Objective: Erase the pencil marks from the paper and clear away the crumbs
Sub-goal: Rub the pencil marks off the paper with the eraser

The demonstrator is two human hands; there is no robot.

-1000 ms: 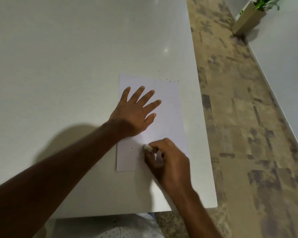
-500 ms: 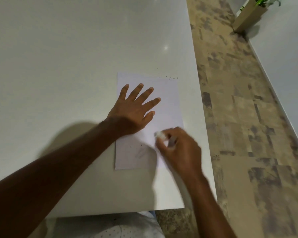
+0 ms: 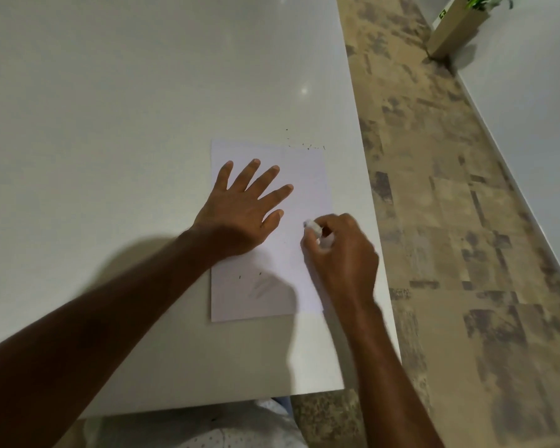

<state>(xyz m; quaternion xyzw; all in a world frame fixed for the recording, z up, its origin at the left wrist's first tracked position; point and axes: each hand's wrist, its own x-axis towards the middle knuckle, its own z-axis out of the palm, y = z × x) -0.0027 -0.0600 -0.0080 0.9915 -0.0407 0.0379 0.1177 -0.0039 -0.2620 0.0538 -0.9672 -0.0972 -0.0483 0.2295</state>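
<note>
Right hand [image 3: 343, 250] moved eraser [image 3: 312, 227] farther up paper [image 3: 307, 176].

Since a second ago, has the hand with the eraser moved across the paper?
Yes. The right hand has carried the eraser from the paper's near end up towards its right edge.

Hidden and blurred parts

The eraser [image 3: 313, 228] is mostly buried in the blurred right hand [image 3: 343, 250]; the planter [image 3: 456, 27] is cropped by the top edge.

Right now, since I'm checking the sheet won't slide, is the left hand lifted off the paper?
No, the left hand lies flat with fingers spread on the paper, while the right hand holds the eraser.
</note>
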